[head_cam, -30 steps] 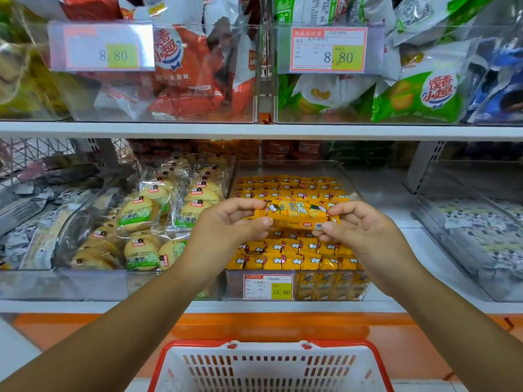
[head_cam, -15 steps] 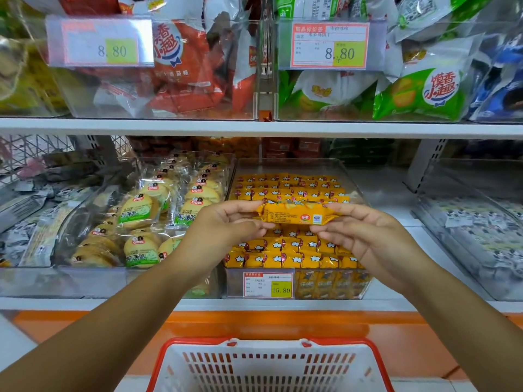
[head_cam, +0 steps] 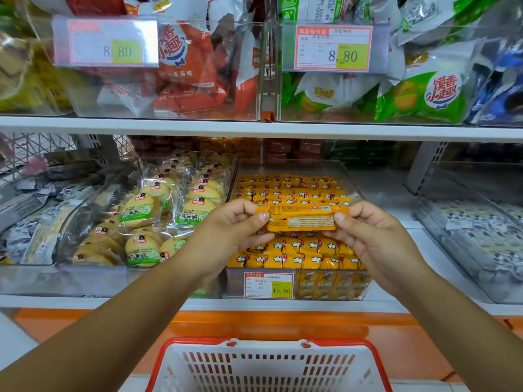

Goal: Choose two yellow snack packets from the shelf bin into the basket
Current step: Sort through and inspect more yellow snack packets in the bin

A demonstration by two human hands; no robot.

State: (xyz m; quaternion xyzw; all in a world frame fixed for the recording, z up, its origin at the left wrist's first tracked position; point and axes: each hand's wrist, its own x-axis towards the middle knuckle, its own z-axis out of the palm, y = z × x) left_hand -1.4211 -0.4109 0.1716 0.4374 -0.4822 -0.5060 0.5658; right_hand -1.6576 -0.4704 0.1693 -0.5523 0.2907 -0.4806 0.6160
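**Packet held at both ends, back side up**

The left hand (head_cam: 232, 227) pinches one end of a yellow snack packet (head_cam: 301, 220) and the right hand (head_cam: 373, 236) pinches the other, thumbs on top, so the printed back faces the person (probably to read it before choosing). The packet hangs level just above the shelf bin (head_cam: 291, 162), over its front rows of matching packets. The basket (head_cam: 268, 343) sits below and in front of the bin; no packet shows in it.
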